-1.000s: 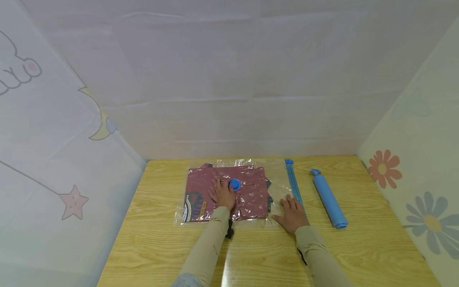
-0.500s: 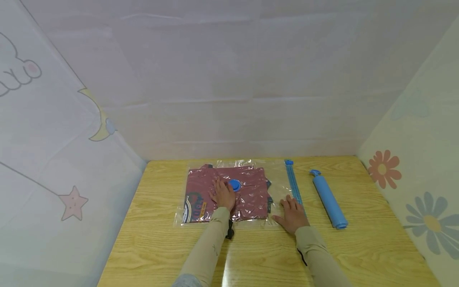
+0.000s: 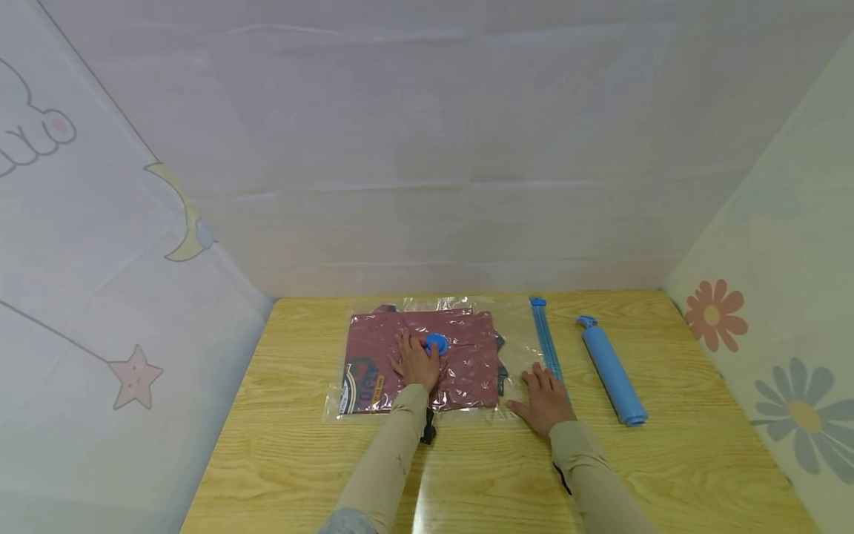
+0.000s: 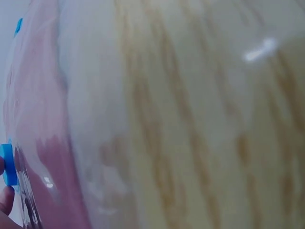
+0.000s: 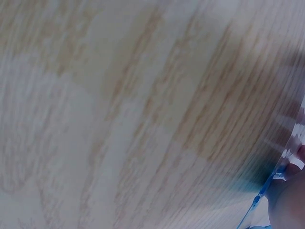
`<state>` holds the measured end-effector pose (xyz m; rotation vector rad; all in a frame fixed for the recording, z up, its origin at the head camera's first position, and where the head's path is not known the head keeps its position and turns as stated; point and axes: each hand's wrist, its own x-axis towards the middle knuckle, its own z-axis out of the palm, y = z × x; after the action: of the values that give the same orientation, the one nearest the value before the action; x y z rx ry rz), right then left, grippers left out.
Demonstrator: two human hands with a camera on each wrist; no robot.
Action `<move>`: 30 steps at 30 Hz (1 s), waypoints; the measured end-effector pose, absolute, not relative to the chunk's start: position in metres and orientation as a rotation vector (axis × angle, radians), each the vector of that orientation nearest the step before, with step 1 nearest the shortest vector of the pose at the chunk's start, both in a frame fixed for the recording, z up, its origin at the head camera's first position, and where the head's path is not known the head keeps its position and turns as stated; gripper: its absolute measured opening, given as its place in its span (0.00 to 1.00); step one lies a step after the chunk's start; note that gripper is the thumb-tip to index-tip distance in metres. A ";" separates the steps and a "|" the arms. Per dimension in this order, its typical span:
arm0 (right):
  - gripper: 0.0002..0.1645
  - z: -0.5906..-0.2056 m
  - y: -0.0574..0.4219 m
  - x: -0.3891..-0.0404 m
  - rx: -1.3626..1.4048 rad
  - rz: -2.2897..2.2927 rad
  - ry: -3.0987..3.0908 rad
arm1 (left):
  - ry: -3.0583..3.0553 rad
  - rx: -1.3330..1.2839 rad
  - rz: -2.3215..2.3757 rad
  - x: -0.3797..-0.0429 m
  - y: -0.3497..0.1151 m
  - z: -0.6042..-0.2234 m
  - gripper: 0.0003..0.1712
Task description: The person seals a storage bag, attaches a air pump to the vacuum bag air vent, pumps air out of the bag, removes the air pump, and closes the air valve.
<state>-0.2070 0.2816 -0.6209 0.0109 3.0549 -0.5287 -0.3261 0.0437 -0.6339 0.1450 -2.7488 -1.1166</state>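
A clear storage bag [image 3: 517,326] with a folded maroon garment [image 3: 460,386] inside lies flat on the table. Near its middle sits a round blue valve [image 3: 438,343]. My left hand [image 3: 419,368] rests on the bag with fingers spread, thumb and index tips at the valve's near-left rim. The left wrist view catches the blue valve [image 4: 7,164] with fingertips right beside it. My right hand [image 3: 548,400] lies with straight fingers on the bag's lower right corner, by the blue zip strip [image 3: 545,337]. In the right wrist view, fingers [image 5: 288,198] show at the bag's blue edge.
A blue hand pump [image 3: 612,374] lies slantwise on the table, right of the bag, its handle towards the back. The wood-grain table [image 3: 494,482] meets a plain back wall [image 3: 427,222] and printed side walls.
My left thumb has shifted up onto the edge of the blue valve. The right hand, the bag and the pump stay where they were.
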 end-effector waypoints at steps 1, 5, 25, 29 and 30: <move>0.43 -0.621 0.281 -0.207 0.014 -0.530 3.050 | -2.746 0.145 -1.116 -0.326 0.044 -0.634 0.13; 0.43 -0.619 0.280 -0.207 0.021 -0.522 3.045 | -2.745 0.137 -1.097 -0.326 0.044 -0.633 0.12; 0.45 -0.635 0.288 -0.209 -0.013 -0.557 3.085 | -2.733 0.170 -1.066 -0.327 0.047 -0.635 0.12; 0.45 -0.635 0.288 -0.208 -0.007 -0.552 3.077 | -2.715 0.178 -1.084 -0.327 0.047 -0.634 0.12; 0.45 -0.635 0.288 -0.208 -0.006 -0.550 3.078 | -2.704 0.179 -1.092 -0.327 0.047 -0.634 0.12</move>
<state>-0.2083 0.2875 -0.6352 -0.0064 3.0777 -0.5496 -0.3268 0.0468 -0.6342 0.1787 -2.7044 -1.0918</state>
